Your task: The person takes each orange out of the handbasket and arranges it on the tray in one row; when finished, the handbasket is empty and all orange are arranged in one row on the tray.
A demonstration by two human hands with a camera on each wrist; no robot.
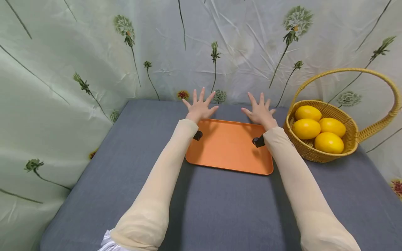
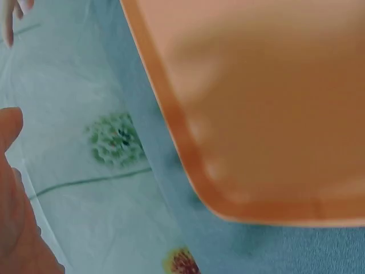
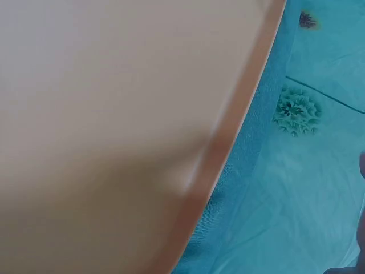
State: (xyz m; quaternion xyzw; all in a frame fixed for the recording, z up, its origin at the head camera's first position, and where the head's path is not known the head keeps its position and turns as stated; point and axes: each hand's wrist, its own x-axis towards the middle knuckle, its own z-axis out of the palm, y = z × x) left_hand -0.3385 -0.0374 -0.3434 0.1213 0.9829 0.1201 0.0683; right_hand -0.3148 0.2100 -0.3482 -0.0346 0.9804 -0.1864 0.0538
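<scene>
An orange rectangular tray [image 1: 230,146] lies on the grey-blue cloth, with nothing on its bare surface. Over its far left corner my left hand [image 1: 200,107] is held with the fingers spread. My right hand [image 1: 260,112] hovers in the same way by the far right corner, fingers splayed. Neither hand holds anything. In the left wrist view the tray's rim [image 2: 171,123] fills the right side, and part of the left hand [image 2: 20,217] shows at the left edge. The right wrist view shows the tray's edge [image 3: 228,128], with only a sliver of the right hand at its border.
A woven basket [image 1: 317,153] with a tall arched handle stands to the right of the tray, several yellow lemon-like fruits [image 1: 329,143] inside. Behind the table hangs a pale curtain [image 1: 176,52] printed with dandelions. The grey-blue tablecloth [image 1: 220,205] covers the table.
</scene>
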